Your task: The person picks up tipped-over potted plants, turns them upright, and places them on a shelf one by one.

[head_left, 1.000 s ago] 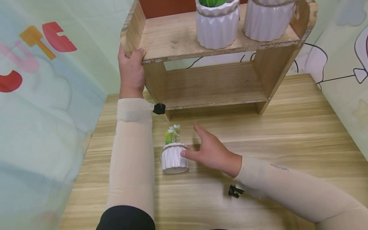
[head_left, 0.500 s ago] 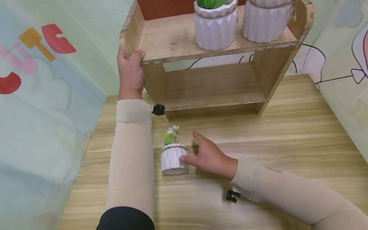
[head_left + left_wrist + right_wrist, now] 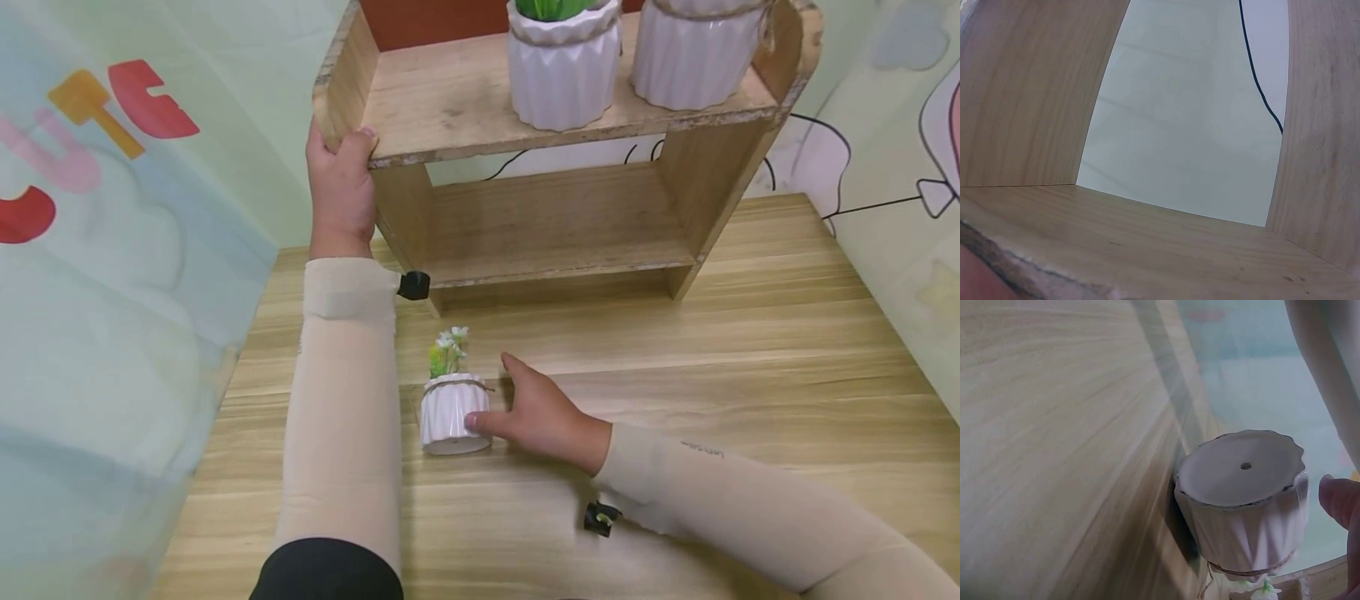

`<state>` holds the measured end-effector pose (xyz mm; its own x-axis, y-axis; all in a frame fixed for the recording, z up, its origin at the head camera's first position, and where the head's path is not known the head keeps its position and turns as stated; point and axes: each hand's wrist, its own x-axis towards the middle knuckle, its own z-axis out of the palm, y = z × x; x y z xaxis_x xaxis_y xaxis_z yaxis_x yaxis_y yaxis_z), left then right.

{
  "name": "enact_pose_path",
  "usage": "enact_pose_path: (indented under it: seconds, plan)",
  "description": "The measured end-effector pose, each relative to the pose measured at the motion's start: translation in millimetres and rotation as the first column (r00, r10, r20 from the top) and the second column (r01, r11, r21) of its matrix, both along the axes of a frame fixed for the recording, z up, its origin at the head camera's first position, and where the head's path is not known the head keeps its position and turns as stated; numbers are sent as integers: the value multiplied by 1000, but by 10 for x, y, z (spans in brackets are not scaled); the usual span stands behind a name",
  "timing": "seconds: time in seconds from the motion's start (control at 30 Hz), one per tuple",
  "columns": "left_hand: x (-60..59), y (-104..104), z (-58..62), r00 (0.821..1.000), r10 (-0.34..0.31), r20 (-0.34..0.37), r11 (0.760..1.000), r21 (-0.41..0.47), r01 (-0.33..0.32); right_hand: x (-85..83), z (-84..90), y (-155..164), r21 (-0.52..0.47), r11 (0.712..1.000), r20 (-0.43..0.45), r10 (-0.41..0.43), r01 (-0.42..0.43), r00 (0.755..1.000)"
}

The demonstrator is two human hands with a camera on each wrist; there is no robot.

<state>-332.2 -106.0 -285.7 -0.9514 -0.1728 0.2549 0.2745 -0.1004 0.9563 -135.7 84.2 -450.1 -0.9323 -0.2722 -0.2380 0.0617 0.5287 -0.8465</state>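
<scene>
A small white ribbed pot [image 3: 452, 412] with tiny white and yellow flowers stands on the wooden table [image 3: 750, 333]. My right hand [image 3: 492, 392] lies spread beside its right flank, the thumb tip touching the pot's wall and the index finger reaching past it. The right wrist view shows the pot [image 3: 1244, 506] with a fingertip [image 3: 1338, 500] just beside it. My left hand [image 3: 341, 167] grips the top left corner of a wooden two-tier shelf [image 3: 450, 100]. In the left wrist view only the shelf's lower compartment [image 3: 1147, 244] shows.
Two larger white ribbed pots [image 3: 564, 67] [image 3: 693, 50] stand on the shelf's upper board. A printed pale sheet [image 3: 112, 250] hangs along the left and a patterned wall [image 3: 892, 125] closes the right. A black cable [image 3: 832, 208] runs behind the shelf.
My right hand has slid left and closer to the small pot until the thumb touches it. The left hand and the shelf have stayed in place.
</scene>
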Motion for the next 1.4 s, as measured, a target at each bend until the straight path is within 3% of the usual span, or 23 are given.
enact_pose_path:
  seconds: [0.9,1.23,1.4]
  plan:
    - [-44,153,13,1000,-15,22,1000,-23,16,-34,-108,54,-52,998,94,-35,40,995]
    - [15,16,13,999,3,45,1000,12,-3,-16,-168,-106,-95,995,105,-1,11,994]
    - [5,10,-9,1000,3,11,1000,20,-4,0,-141,-132,-100,995,105,0,10,994]
